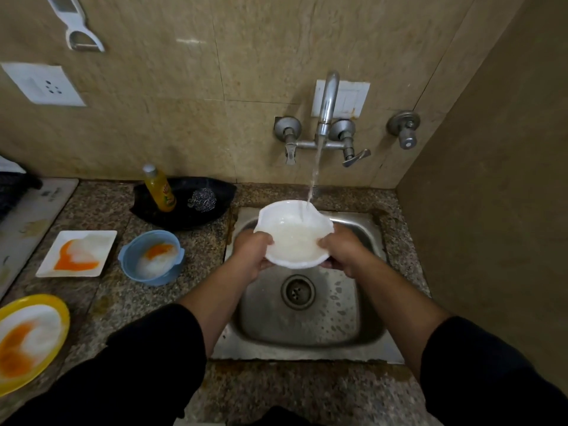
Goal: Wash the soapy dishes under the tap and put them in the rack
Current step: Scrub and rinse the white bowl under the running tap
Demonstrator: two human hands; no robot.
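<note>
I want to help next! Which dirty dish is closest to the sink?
The blue bowl just left of it; the square plate and yellow plate sit farther.

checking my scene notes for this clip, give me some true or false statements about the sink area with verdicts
1. The left hand and right hand hold the white bowl under the running tap. True.
2. The blue bowl sits in the sink. False: it stands on the counter, left of the sink.
3. The yellow plate is rinsed clean. False: foam and orange smears cover it.
4. The soap bottle stands in the black tray. True.
</note>
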